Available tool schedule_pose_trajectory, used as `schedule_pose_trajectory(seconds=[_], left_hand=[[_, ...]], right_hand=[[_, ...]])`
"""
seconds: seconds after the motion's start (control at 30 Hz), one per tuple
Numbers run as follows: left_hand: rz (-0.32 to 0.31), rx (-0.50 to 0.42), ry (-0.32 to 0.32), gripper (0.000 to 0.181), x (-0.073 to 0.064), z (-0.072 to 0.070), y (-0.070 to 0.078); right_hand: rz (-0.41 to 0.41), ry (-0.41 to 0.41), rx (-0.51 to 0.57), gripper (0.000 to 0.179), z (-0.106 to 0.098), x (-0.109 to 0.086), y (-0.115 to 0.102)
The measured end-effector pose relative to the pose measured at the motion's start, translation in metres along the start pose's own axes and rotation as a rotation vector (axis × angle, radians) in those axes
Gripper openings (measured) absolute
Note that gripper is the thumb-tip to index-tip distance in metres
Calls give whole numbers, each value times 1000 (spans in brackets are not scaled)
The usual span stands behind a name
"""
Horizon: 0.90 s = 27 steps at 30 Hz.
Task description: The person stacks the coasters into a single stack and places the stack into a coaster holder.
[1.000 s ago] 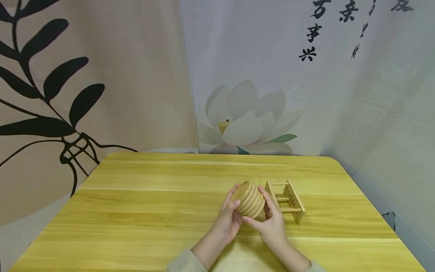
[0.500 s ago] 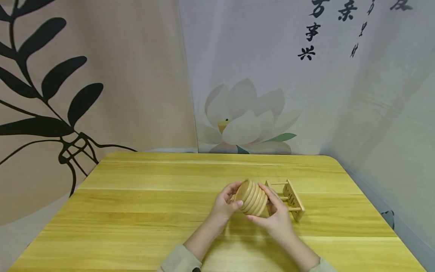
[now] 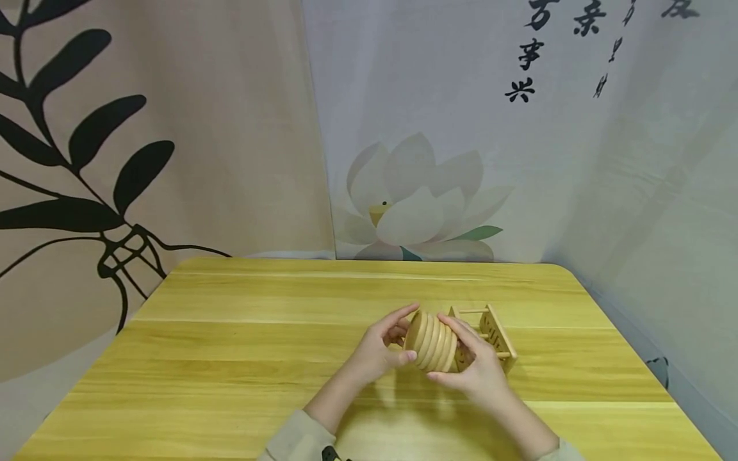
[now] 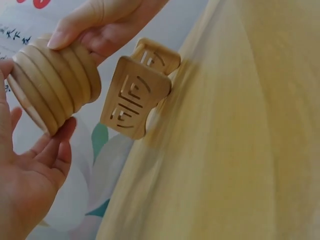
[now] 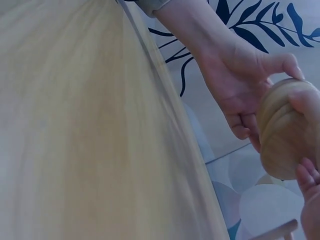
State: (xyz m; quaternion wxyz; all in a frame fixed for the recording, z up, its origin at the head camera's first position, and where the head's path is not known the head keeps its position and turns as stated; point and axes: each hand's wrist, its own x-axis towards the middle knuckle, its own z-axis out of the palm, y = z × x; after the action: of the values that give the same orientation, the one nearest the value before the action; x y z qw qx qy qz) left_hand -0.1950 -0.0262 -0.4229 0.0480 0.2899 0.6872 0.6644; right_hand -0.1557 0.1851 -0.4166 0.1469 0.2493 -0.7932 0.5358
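Note:
A stack of several round wooden coasters (image 3: 431, 342) is held on its side above the table, between both hands. My left hand (image 3: 377, 351) holds its left end, thumb in front and fingers behind. My right hand (image 3: 480, 372) grips the other end between thumb and fingers. In the left wrist view the coasters (image 4: 55, 82) sit face to face, their rims slightly staggered. Just behind the right hand stands a wooden rack (image 3: 499, 333) with crossbars, partly covered by that hand. Its end panel (image 4: 132, 97) has cut-out slots.
The wood-grained table (image 3: 230, 358) extends widely to the left and in front of the hands. A fabric backdrop (image 3: 259, 128) with printed leaves, a lotus and characters hangs behind its far edge.
Both hands have shifted slightly right with the coasters, and the stack has turned so its rims face the head camera more. The left fingers have spread farther over the end. The rack stays put.

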Motion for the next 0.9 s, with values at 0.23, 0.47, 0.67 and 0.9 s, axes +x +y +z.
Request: schedule_pose_trajectory(seconds=[0.23, 0.47, 0.67, 0.9], left_hand=[[-82, -12, -57, 75, 3, 4, 11], [-110, -43, -78, 74, 7, 10, 16], [-97, -48, -55, 74, 14, 19, 21], [-49, -49, -45, 75, 21, 26, 21]], right_hand=[[-13, -56, 13, 87, -11, 0, 1], [5, -62, -20, 86, -21, 0, -2], [-55, -82, -23, 88, -30, 5, -4], [-131, -111, -52, 88, -43, 11, 0]])
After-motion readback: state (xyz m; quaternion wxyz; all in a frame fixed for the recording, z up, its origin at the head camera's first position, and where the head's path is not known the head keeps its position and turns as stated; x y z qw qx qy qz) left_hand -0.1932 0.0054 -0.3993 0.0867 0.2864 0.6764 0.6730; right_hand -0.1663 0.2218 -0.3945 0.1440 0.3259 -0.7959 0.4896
